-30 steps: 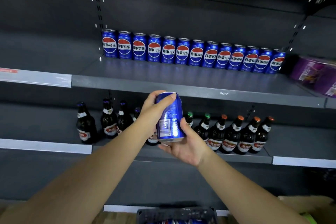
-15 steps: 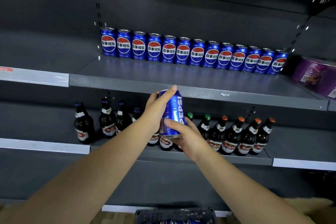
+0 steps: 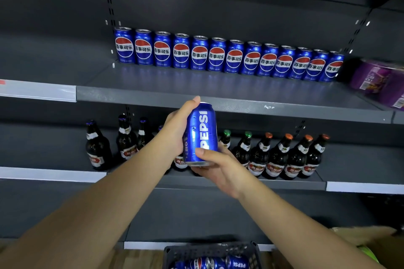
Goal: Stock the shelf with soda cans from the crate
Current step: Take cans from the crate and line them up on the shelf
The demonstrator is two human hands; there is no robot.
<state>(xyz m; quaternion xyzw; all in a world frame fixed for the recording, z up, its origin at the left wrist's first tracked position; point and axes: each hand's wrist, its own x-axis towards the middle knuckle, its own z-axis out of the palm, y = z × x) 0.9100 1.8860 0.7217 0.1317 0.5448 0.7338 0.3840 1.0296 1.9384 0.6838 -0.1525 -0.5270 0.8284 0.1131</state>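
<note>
A blue Pepsi can (image 3: 201,133) is upright in mid-air, just below the front edge of the upper grey shelf (image 3: 218,91). My left hand (image 3: 177,131) grips its left side, with one fingertip over the top rim. My right hand (image 3: 220,168) holds it from below, thumb across the lower front. At the back of the upper shelf stands a row of several blue cans (image 3: 227,55), logos facing out. A dark crate (image 3: 209,253) holding more cans sits at the bottom edge of the view.
Several dark glass bottles (image 3: 282,157) line the lower shelf behind my hands, more of them on the left (image 3: 97,146). A purple package (image 3: 380,81) lies at the upper shelf's right end. A cardboard box (image 3: 367,238) is at the lower right.
The can has turned in my hands, so the PEPSI lettering now faces me instead of the label panel. It has also risen slightly toward the upper shelf's edge.
</note>
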